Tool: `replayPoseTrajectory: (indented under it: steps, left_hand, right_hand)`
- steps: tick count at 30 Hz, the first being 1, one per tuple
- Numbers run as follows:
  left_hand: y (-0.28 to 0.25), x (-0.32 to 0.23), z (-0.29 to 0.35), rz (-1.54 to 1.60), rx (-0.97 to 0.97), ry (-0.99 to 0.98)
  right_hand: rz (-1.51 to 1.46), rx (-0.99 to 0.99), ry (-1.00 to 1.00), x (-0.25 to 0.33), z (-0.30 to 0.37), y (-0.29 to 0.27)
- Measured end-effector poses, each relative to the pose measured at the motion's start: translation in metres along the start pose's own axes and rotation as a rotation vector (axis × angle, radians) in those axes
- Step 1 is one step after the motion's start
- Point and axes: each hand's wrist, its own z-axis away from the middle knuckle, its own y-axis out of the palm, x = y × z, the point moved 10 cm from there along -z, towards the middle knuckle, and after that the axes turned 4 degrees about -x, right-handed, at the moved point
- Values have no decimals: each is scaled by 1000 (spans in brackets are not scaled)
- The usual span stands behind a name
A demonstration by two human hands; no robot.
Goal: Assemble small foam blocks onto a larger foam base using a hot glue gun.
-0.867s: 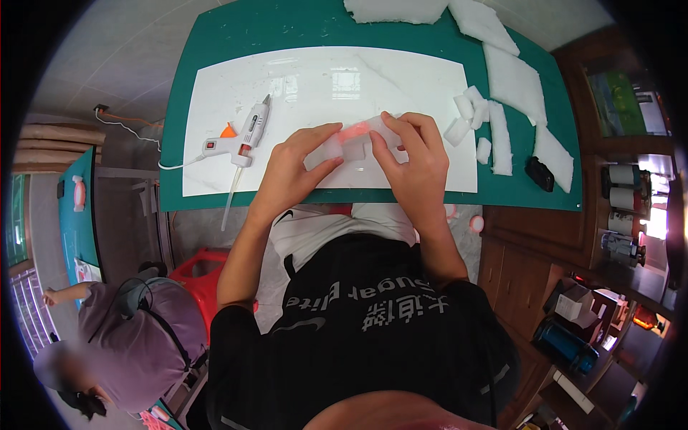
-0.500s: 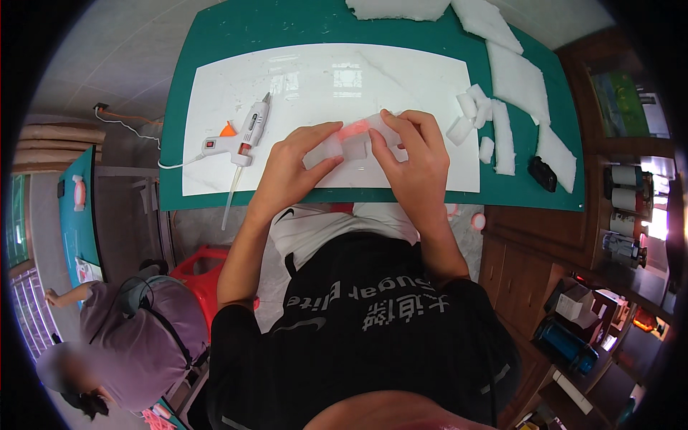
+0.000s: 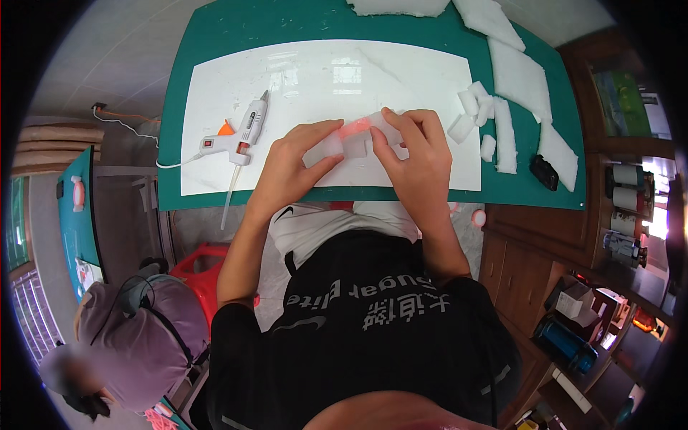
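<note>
Between my hands, over a white board (image 3: pixel 236 75), is a piece of white foam (image 3: pixel 331 146) with a pink strip (image 3: pixel 355 128) along its upper middle. My left hand (image 3: pixel 292 161) pinches the left end of the foam between thumb and fingers. At the other end my right hand (image 3: pixel 417 152) closes on the foam, its thumb and index finger close to the pink strip. The foam's far parts are partly behind my fingers. Left of my left hand lies a white hot glue gun (image 3: pixel 252 127) with an orange trigger, a clear glue stick protruding from it.
Small white foam blocks (image 3: pixel 469 102) lie at the board's right edge. Larger foam sheets (image 3: pixel 517 75) and a black object (image 3: pixel 543 173) rest on the green table mat (image 3: pixel 222 29). A white cord (image 3: pixel 169 166) runs off left. A person (image 3: pixel 140 337) is beside a red stool (image 3: pixel 204 272).
My hands and the foam stay almost in place. The view shifts slightly, and the person at the left has drawn in an outstretched arm.
</note>
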Motion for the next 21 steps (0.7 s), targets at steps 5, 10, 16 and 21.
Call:
replayPoseTrajectory:
  steps: [5,10,16,21]
  left_hand:
    - [-4,0,-3,-5,-9,36]
    - [-5,8,-3,4,0,7]
    - [-6,18,-4,37,5,-39]
    - [-6,42,-7,189,38,-129]
  right_hand:
    - [0,16,-1,5,-2,2]
    - [16,18,-23,10,-5,7]
    - [18,44,-17,9,-10,12]
    - [-24,223,-136,17,-29,10]
